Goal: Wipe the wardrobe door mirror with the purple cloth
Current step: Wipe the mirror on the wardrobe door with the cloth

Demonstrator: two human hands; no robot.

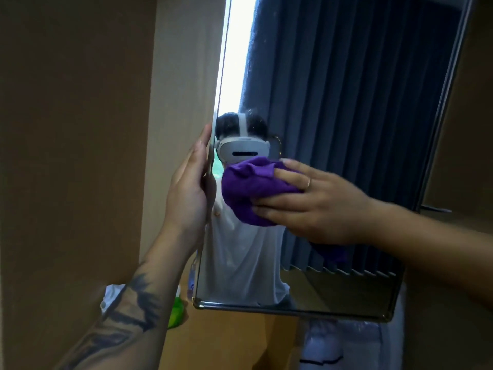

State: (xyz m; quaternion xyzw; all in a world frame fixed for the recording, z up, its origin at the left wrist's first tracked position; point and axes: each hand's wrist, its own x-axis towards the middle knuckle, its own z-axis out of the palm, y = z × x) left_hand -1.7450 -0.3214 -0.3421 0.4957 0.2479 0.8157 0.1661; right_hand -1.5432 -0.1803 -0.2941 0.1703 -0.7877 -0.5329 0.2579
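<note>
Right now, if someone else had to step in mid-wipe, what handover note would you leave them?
Left hand: grip on the free left edge of the mirror, steadying the door.
Right hand: pressing the bunched purple cloth flat against the glass, left of centre, at mid height.
Done: cannot tell which areas are already wiped.
Left: cover the whole glass, upper part and lower corners included, keeping the door braced.
</note>
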